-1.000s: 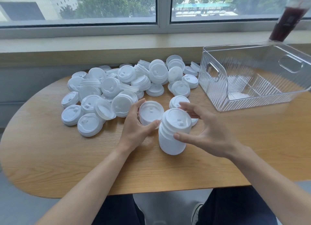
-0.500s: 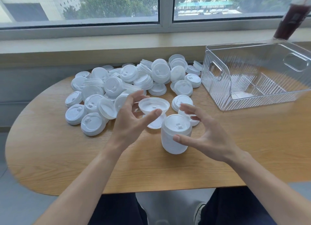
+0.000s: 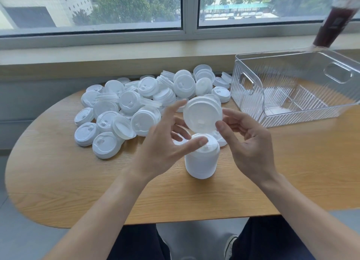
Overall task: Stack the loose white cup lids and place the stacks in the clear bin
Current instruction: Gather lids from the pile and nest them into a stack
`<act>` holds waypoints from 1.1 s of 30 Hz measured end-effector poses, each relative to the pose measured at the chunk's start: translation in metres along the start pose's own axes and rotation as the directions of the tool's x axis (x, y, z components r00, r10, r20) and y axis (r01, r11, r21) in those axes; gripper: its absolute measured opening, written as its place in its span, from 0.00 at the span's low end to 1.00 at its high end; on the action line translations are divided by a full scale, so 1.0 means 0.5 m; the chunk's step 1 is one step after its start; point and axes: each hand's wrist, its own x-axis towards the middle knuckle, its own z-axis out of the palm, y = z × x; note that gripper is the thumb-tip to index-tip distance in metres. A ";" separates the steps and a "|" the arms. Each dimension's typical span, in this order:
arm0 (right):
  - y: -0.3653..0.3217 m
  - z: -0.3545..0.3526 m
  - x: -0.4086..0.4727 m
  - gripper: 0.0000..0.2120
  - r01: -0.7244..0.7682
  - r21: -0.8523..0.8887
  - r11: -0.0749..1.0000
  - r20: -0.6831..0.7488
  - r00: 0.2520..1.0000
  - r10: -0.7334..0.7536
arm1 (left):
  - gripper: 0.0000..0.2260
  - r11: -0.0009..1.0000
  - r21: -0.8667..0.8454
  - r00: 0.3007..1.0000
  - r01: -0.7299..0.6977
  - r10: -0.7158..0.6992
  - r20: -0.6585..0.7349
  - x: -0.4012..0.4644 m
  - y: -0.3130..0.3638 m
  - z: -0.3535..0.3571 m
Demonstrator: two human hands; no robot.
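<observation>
A short stack of white cup lids (image 3: pixel 201 161) stands on the wooden table (image 3: pixel 78 182) near its front middle. Just above the stack, a single white lid (image 3: pixel 201 112) is tilted with its top toward me. My right hand (image 3: pixel 249 143) pinches this lid at its lower right rim with thumb and fingers. My left hand (image 3: pixel 165 143) is spread, its index fingertip touching the lid's upper left edge and its thumb hovering over the stack's top. A heap of loose white lids (image 3: pixel 136 108) lies behind and to the left. The clear bin (image 3: pixel 247 104) sits at the back right.
The bin has ribbed walls, handle cut-outs and a divider inside. A dark drink in a lidded plastic cup (image 3: pixel 335 20) stands on the window sill behind the bin. The table's curved edge runs close to my legs.
The lid that my left hand lifted from the table has risen and tipped upright above the stack. My right hand left the stack's side and took the lid's rim.
</observation>
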 end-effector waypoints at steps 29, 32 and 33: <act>0.040 -0.017 -0.050 0.31 -0.069 -0.215 0.974 0.375 0.915 0.147 | 0.27 0.996 0.056 0.985 0.073 -0.063 -0.160 -0.061 -0.034 0.076; 0.044 -0.016 -0.055 0.30 -0.070 -0.206 0.976 0.348 0.927 0.140 | 0.31 0.994 0.090 0.992 0.058 -0.048 -0.114 -0.059 -0.040 0.076; 0.047 -0.016 -0.057 0.31 -0.078 -0.201 0.976 0.337 0.931 0.144 | 0.34 0.993 0.103 0.994 0.053 -0.042 -0.100 -0.059 -0.041 0.074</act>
